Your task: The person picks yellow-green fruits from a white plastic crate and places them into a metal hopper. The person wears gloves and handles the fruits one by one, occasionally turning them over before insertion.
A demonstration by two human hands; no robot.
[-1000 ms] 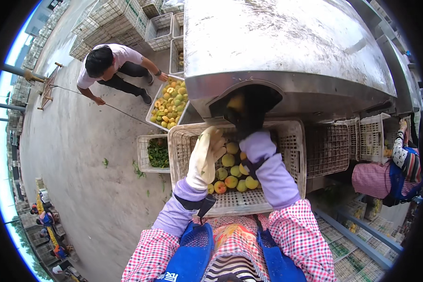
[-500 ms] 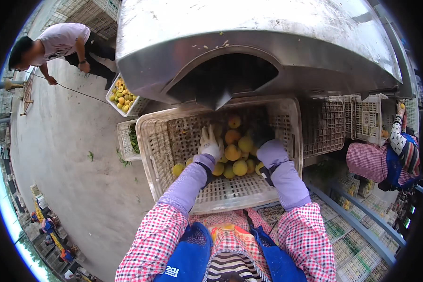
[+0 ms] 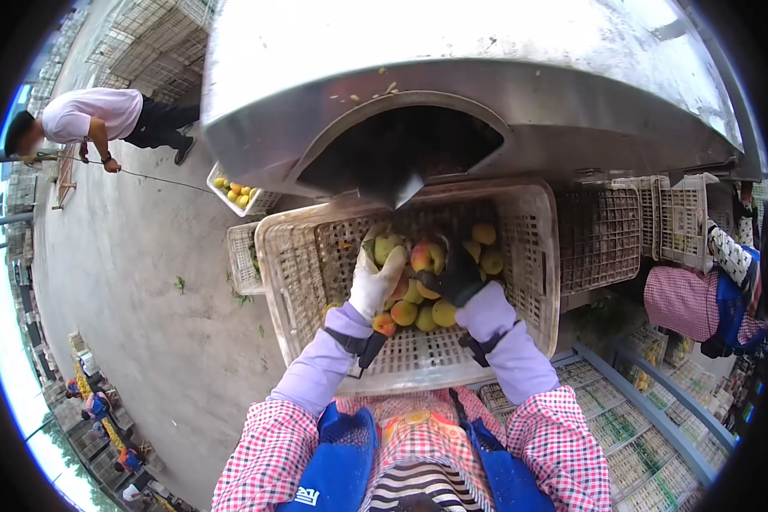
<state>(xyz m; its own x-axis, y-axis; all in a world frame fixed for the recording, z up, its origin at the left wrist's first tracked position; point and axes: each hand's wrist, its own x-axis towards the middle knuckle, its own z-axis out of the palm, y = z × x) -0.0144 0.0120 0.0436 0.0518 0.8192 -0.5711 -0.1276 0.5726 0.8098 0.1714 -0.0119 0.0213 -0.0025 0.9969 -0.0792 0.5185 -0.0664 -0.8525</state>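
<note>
A pale plastic crate point(image 3: 427, 375) stands right before me, with yellow-green and reddish peaches point(image 3: 425, 319) loosely gathered in its middle and right part. My left hand point(image 3: 372, 283), in a whitish glove, has its fingers curled round a greenish peach point(image 3: 387, 247). Close to its right, my right hand point(image 3: 457, 278) in a black glove grips a red-and-yellow peach point(image 3: 427, 255); some of its fingers are hidden. Both hands are inside the crate, above the other fruit.
A metal machine point(image 3: 452, 77) with a dark rounded outlet point(image 3: 401, 141) overhangs the crate's far side. More crates point(image 3: 597, 235) stand to the right, and a crate of fruit point(image 3: 230, 201) is at far left. One person point(image 3: 94, 119) bends over a cord; another point(image 3: 691, 299) works at right.
My hands have risen from among the peaches, each now holding one. Peaches have shifted, with several now at the crate's right. The person at far left has moved a little left.
</note>
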